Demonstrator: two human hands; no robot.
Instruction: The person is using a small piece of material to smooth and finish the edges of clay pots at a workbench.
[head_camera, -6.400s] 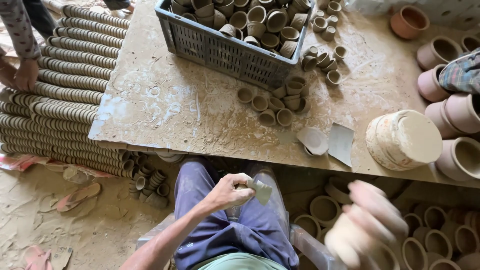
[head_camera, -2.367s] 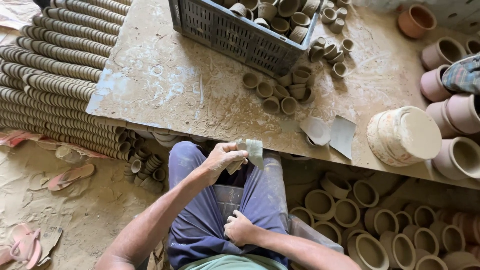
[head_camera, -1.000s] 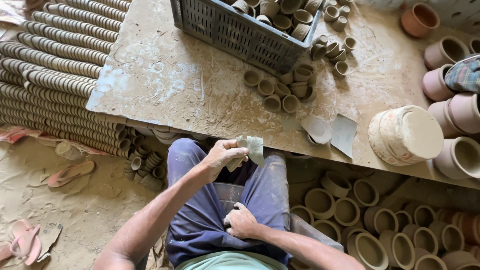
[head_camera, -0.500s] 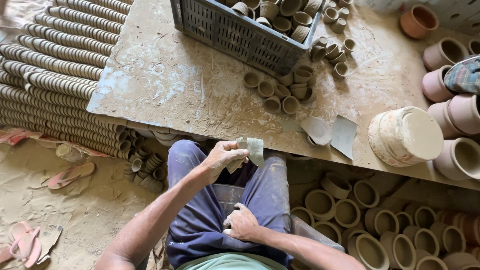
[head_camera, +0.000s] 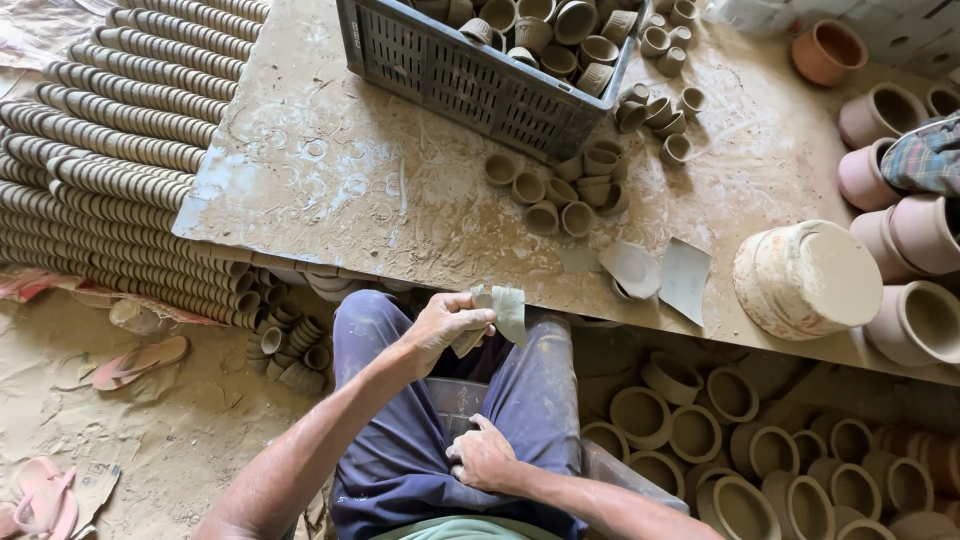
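Seen from above, seated at the edge of a clay-smeared tabletop (head_camera: 330, 190). At 9 o'clock, long rows of stacked small clay cups (head_camera: 110, 150) lying on their sides; pink sandals (head_camera: 140, 360) on the dusty floor at 8 o'clock. Near centre, left hand (head_camera: 445, 325) closed in a pinch on a folded grey-green sanding sheet (head_camera: 500, 310), held up just below the tabletop edge. Likely light, limp and gritty; best pinched at a folded edge, as here. At 6 o'clock, right hand (head_camera: 485, 460) resting in the lap with fingers curled, holding nothing visible. At 12 o'clock, a dark plastic crate (head_camera: 450, 75) full of small clay cups, more loose cups (head_camera: 560, 190) just beside it. At 2 o'clock, a larger upturned clay pot (head_camera: 810, 280); at 3 o'clock, pinkish pots (head_camera: 900, 230). No packages, labels or signs legible anywhere.
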